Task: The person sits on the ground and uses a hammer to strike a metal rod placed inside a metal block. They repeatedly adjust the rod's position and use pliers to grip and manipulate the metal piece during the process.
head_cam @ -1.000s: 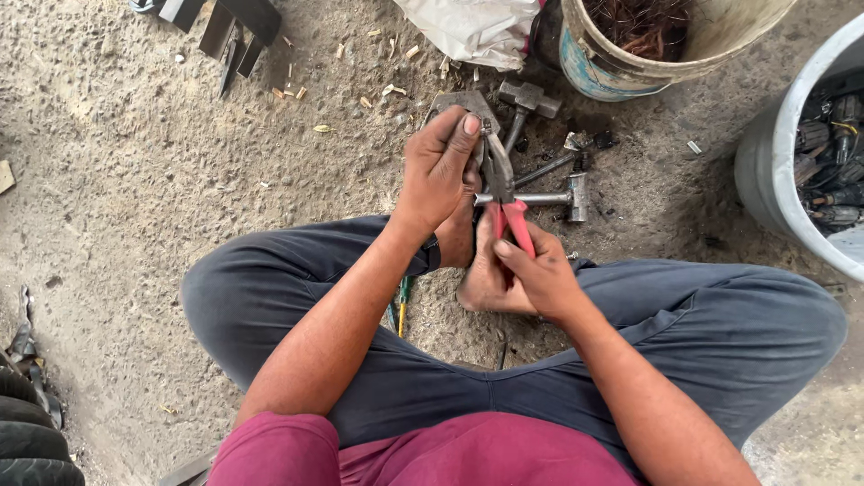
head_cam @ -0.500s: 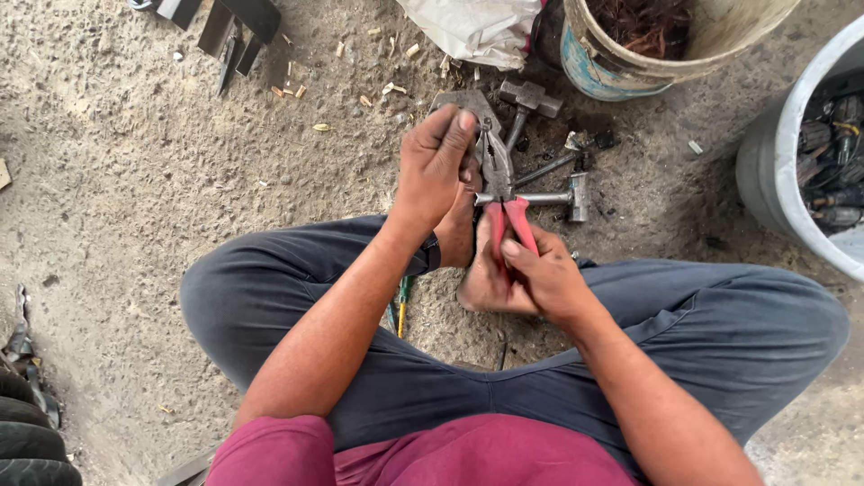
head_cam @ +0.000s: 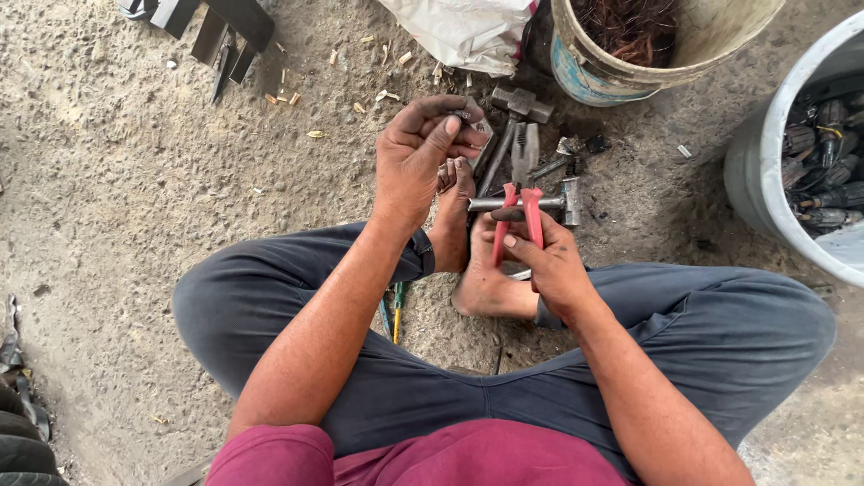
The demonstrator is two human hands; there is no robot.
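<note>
I sit cross-legged on a sandy concrete floor. My left hand (head_cam: 427,148) is raised in front of me, its fingertips pinched on a small dark metal part (head_cam: 466,116). My right hand (head_cam: 544,261) grips the red handles of a pair of pliers (head_cam: 520,184), whose grey jaws point away from me, just right of the left hand and apart from the part. Beyond the pliers, hammers (head_cam: 513,117) and other metal tools lie on the floor. My bare feet (head_cam: 468,261) rest under the hands.
A bucket (head_cam: 621,76) with reddish copper wire stands at the top. A grey tub (head_cam: 765,171) of dark motor parts sits at the right. A white bag (head_cam: 463,31) lies by the bucket, dark metal pieces (head_cam: 216,27) at the top left, screwdrivers (head_cam: 394,310) by my knee.
My left hand has lifted off the pliers' jaws and moved left with the small part pinched in it. The right hand has drawn the pliers slightly back toward me.
</note>
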